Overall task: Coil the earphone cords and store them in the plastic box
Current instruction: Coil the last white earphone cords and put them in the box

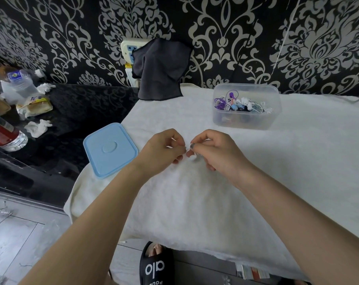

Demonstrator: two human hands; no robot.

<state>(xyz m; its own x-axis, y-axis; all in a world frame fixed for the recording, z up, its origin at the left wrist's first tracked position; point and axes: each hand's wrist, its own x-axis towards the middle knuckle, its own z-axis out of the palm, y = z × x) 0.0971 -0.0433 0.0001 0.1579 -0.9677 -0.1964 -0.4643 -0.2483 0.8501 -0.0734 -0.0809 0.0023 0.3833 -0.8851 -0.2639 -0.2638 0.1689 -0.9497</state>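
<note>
Seen from the head view, a thin white earphone cord (192, 154) is pinched between the left hand (164, 149) and right hand (213, 150) above the white-covered tabletop (298, 161). The plastic box (246, 105), already holding cords, stands well apart, unlidded. Slack pinching could let the coil spring loose.

Lid (110, 150) left, box (246, 106) behind right.
</note>
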